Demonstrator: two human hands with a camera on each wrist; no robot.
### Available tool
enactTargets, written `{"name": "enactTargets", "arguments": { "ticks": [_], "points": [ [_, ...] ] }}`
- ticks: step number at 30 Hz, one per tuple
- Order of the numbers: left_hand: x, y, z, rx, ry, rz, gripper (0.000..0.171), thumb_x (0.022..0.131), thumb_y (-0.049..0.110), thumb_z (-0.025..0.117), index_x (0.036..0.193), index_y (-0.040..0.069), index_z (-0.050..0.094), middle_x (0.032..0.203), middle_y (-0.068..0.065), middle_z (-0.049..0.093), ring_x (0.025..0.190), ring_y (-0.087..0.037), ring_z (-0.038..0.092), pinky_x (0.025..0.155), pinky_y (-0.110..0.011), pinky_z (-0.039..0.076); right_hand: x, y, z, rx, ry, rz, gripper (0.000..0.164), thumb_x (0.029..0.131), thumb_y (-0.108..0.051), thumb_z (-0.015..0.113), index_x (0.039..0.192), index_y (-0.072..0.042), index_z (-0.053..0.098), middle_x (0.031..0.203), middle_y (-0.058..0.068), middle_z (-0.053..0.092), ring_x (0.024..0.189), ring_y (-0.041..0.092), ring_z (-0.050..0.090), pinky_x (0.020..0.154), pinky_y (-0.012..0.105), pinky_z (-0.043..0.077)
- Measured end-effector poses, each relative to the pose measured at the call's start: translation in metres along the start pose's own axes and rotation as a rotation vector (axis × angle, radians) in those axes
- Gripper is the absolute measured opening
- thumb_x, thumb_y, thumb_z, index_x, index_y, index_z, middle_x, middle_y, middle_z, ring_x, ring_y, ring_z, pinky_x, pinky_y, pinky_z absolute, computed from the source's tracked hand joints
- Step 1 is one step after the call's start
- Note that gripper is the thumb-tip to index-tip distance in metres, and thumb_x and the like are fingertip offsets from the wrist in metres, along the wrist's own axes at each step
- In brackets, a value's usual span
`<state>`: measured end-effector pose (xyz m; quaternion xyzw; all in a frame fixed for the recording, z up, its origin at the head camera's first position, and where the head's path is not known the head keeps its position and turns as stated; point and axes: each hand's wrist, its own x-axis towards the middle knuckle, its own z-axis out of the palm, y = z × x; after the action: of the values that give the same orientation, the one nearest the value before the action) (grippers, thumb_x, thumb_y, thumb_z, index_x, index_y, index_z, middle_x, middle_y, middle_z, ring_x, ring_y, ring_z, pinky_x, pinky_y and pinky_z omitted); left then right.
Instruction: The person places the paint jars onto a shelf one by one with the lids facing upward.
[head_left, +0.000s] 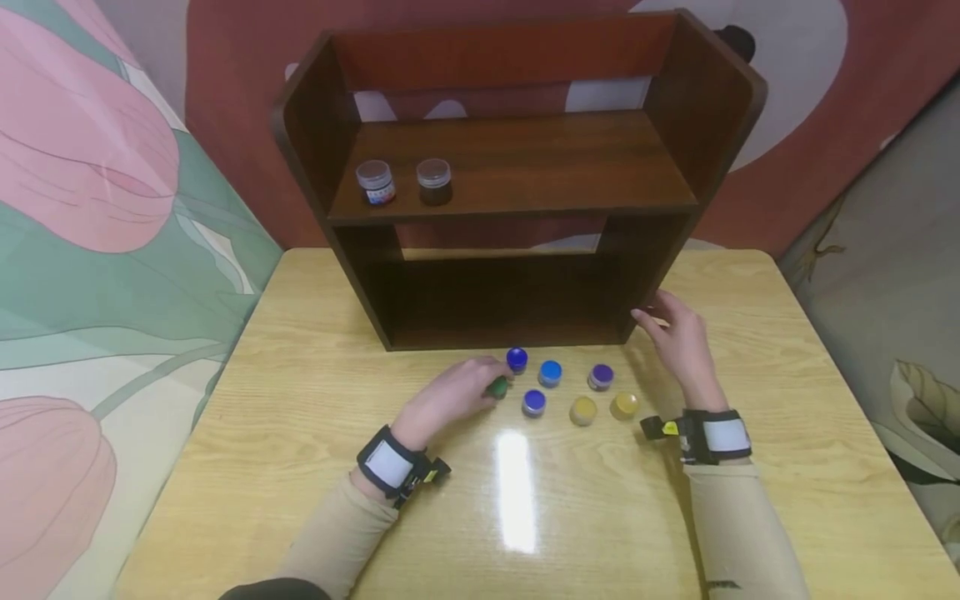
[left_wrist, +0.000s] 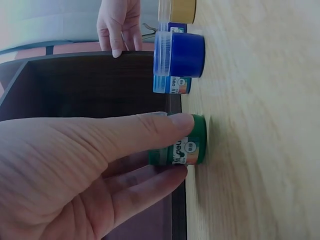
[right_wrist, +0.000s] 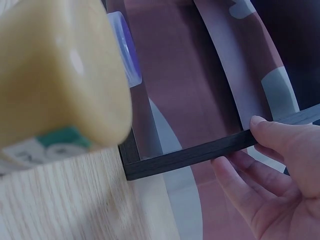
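My left hand [head_left: 459,390] pinches a small green paint jar [left_wrist: 197,140] between thumb and fingers, low over the table in front of the shelf. In the left wrist view the jar has a clear lid and a printed label. My right hand [head_left: 681,346] holds the front edge of the right side panel of a dark brown wooden shelf [head_left: 517,212]. The right wrist view shows the thumb on one face of the panel [right_wrist: 192,156] and fingers on the other. Blue paint jars [head_left: 551,373] stand just right of the green one.
A purple jar [head_left: 601,377] and two yellow jars [head_left: 583,411] stand farther right on the wooden table [head_left: 300,467]. On the upper shelf board, toward the left, sit two jars with clear lids, one with a label [head_left: 377,183] and one dark [head_left: 434,183].
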<state>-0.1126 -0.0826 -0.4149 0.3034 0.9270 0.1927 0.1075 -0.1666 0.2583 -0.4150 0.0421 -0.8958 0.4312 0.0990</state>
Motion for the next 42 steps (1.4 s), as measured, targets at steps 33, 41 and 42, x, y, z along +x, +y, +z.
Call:
{"name": "enactTargets", "arguments": {
  "ticks": [33, 41, 42],
  "points": [
    [0.0019, -0.0023, -0.0011, -0.016, 0.098, 0.025, 0.037, 0.091, 0.012, 0.072, 0.128, 0.015, 0.067, 0.129, -0.004, 0.069, 0.119, -0.019, 0.065, 0.102, -0.033, 0.054, -0.0001, -0.0011, -0.0002, -0.012, -0.026, 0.045, 0.046, 0.101, -0.033, 0.058, 0.14, -0.009, 0.054, 0.136, 0.021, 0.061, 0.125, 0.041, 0.059, 0.1, 0.058, 0.051],
    [0.0023, -0.0054, -0.0061, -0.115, 0.112, 0.035, 0.041, 0.089, 0.011, 0.073, 0.129, 0.016, 0.066, 0.132, -0.008, 0.066, 0.121, -0.023, 0.063, 0.104, -0.036, 0.053, 0.0008, -0.0001, -0.0002, -0.011, -0.017, 0.026, 0.044, 0.1, -0.03, 0.059, 0.137, -0.006, 0.056, 0.134, 0.023, 0.062, 0.123, 0.042, 0.06, 0.099, 0.058, 0.052],
    [0.0023, -0.0058, -0.0061, -0.125, 0.11, 0.039, 0.041, 0.09, 0.011, 0.073, 0.129, 0.016, 0.066, 0.132, -0.008, 0.065, 0.122, -0.023, 0.063, 0.104, -0.036, 0.052, 0.0006, 0.0002, -0.0001, -0.011, -0.017, 0.024, 0.044, 0.1, -0.03, 0.059, 0.136, -0.005, 0.056, 0.133, 0.023, 0.062, 0.123, 0.042, 0.06, 0.099, 0.057, 0.052]
  ]
}}
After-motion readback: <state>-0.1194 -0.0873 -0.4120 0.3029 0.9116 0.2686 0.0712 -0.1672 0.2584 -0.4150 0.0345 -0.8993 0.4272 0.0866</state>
